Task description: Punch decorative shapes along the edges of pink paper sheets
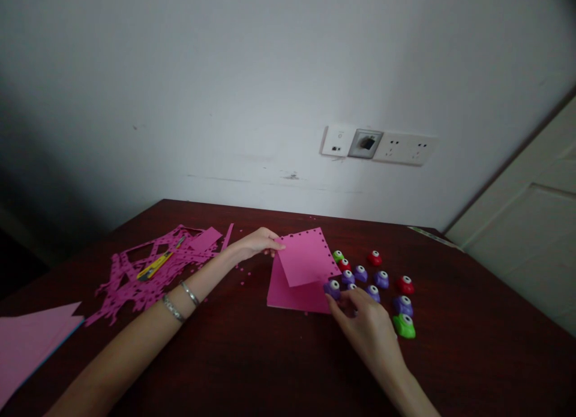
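Observation:
My left hand (260, 243) is closed on the upper left corner of a pink paper square (308, 258), lifting it at a slant. Small punched holes run along its top and right edges. Beneath it a stack of pink paper (292, 297) lies on the table. My right hand (366, 318) grips a small purple craft punch (333, 289) beside the square's lower right corner; whether the paper sits in its slot is not clear. Around that hand stand several more punches, among them a red punch (405, 285) and a green punch (405, 327).
On the left of the dark red table (252, 357) lies a heap of pink paper scraps (130, 279) with a yellow utility knife (159, 266) on top. Pale pink sheets (31, 339) lie at the near left. A wall with sockets (405, 148) stands behind.

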`<state>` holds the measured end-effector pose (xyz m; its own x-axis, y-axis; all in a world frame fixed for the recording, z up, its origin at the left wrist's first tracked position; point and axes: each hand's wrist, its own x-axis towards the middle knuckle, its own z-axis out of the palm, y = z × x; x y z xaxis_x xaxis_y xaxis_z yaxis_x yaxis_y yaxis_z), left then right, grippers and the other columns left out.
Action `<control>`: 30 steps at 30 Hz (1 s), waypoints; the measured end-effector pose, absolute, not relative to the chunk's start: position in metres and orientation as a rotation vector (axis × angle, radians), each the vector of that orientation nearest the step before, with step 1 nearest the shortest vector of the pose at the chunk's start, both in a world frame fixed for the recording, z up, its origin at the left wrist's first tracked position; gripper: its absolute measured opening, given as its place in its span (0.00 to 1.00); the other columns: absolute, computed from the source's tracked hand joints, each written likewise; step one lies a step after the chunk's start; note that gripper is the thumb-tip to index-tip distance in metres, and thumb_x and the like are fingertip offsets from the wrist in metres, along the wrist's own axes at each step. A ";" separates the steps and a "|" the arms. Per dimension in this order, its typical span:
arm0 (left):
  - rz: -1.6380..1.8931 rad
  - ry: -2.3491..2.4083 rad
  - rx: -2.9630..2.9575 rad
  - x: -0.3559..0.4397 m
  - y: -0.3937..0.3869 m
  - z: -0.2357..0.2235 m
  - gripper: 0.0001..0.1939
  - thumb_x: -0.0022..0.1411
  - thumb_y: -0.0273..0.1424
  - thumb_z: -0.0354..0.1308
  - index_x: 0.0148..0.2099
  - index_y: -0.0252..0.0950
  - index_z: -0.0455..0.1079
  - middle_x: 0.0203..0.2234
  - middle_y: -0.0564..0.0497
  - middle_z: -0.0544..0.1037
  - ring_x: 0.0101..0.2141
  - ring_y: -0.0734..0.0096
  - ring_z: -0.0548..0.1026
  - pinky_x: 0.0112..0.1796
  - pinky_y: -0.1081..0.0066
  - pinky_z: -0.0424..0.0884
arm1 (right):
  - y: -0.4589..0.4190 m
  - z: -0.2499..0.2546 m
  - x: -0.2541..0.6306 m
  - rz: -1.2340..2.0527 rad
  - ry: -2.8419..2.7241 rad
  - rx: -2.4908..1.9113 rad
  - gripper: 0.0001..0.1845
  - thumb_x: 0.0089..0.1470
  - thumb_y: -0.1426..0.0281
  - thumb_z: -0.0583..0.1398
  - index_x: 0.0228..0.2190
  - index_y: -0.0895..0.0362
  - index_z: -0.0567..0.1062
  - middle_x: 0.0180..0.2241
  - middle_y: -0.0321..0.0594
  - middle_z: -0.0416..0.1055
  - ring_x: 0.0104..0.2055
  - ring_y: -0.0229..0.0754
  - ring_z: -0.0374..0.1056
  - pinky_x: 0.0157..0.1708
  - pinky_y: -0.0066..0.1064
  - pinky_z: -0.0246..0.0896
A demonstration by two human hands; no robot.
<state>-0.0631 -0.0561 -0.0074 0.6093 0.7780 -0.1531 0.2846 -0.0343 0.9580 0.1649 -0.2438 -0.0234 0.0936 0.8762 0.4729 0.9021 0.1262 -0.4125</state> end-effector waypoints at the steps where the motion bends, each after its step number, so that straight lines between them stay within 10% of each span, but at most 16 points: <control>1: 0.498 0.911 1.601 -0.063 -0.057 -0.007 0.08 0.46 0.33 0.62 0.26 0.32 0.71 0.17 0.52 0.69 0.21 0.77 0.65 0.24 0.71 0.54 | -0.244 -0.023 0.165 -0.059 -1.758 -1.724 0.17 0.52 0.58 0.55 0.20 0.56 0.69 0.21 0.37 0.67 0.21 0.37 0.62 0.25 0.28 0.54; 30: 0.428 0.894 1.584 -0.052 -0.074 -0.002 0.09 0.45 0.32 0.63 0.26 0.30 0.71 0.18 0.52 0.70 0.22 0.78 0.65 0.23 0.73 0.55 | -0.248 -0.026 0.155 -0.148 -1.844 -1.723 0.14 0.53 0.63 0.55 0.21 0.57 0.70 0.23 0.39 0.68 0.21 0.36 0.64 0.24 0.28 0.55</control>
<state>-0.0525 -0.0739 -0.0018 0.6363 0.7433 -0.2063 0.3055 0.0027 0.9522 0.1546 -0.2485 -0.0263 0.0265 0.8698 0.4926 0.9374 0.1496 -0.3145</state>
